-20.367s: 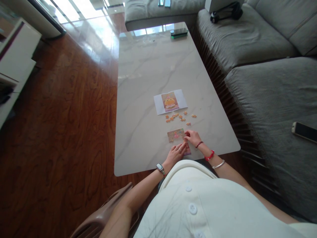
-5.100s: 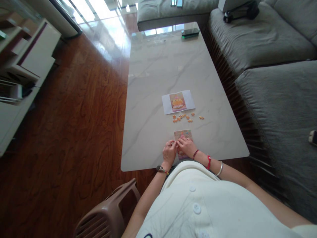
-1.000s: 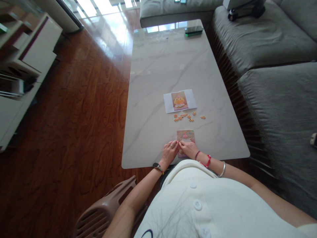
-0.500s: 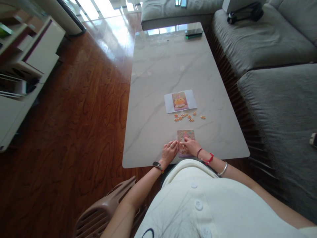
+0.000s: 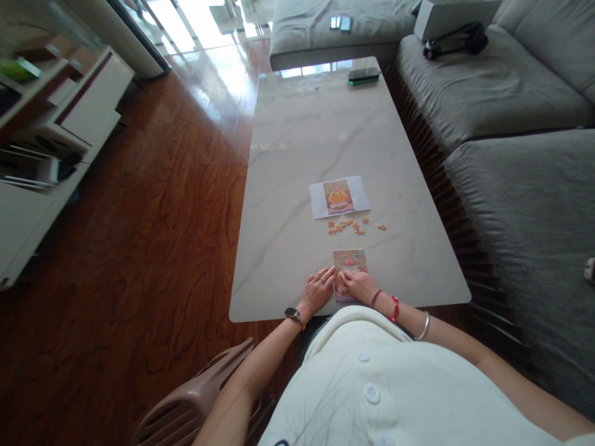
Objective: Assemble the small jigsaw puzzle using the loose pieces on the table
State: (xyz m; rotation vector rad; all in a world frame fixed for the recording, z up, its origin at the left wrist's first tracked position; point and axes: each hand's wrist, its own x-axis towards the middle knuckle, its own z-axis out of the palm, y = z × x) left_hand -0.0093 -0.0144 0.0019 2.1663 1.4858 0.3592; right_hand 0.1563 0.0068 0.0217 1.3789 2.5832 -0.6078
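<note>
A partly filled jigsaw puzzle (image 5: 349, 255) lies flat near the table's front edge, with a pale gap in its middle. Against its left edge rests my left hand (image 5: 318, 290), fingers stretched out and holding nothing. My right hand (image 5: 360, 286) reaches over the puzzle from the right, its fingertips closed on a small puzzle piece at the left side of the gap; the fingers mostly hide it. Several loose orange puzzle pieces (image 5: 344, 227) are scattered beyond the puzzle. Behind them lies a creased white sheet with a printed reference picture (image 5: 338, 197) of an orange figure.
All this lies on a white marbled table (image 5: 288, 161). A dark phone-like object (image 5: 363, 75) sits at its far right corner. A grey sofa (image 5: 525, 192) runs along the right side, and a brown plastic chair (image 5: 195, 396) stands at the lower left.
My right fingertips have shifted slightly toward the puzzle's left side and nearer to me, uncovering more of the gap. My left hand stays at the edge. The camera view has tilted up a little.
</note>
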